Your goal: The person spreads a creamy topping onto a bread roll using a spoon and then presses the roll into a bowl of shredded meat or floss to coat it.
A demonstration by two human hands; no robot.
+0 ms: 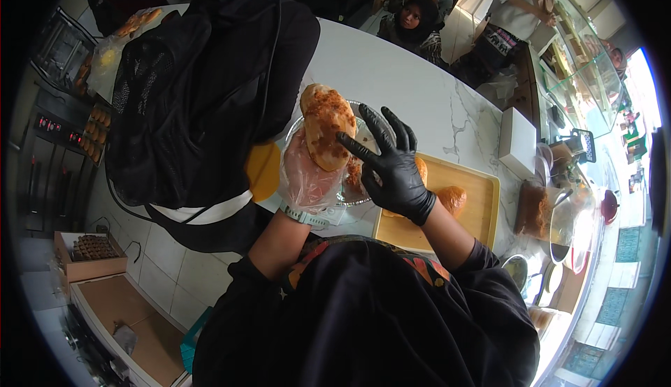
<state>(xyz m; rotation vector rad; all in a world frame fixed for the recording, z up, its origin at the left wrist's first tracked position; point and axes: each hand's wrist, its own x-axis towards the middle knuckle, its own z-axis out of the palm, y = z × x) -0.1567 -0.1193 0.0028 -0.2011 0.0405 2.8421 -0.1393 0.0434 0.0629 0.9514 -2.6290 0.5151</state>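
My left hand (307,174), in a clear plastic glove, holds up a long bread bun (328,127). Patches of brown crumbly topping cover the bun's upper side. My right hand (395,170) wears a black glove and has its fingers spread, with nothing between them. Its index fingertip overlaps the bun's right edge; whether it touches cannot be told. Beneath both hands stands a round foil pan (358,200) with more brown topping (354,174) in it, partly hidden. To the right, a pale yellow tray (479,216) carries browned buns (453,198), some hidden behind my right forearm.
Close on my left stands a person in black (210,93). A white box (518,142) and a container of brown topping (532,209) stand to the right on the marbled counter (447,107). Beyond the counter are other people and a glass display case (580,72).
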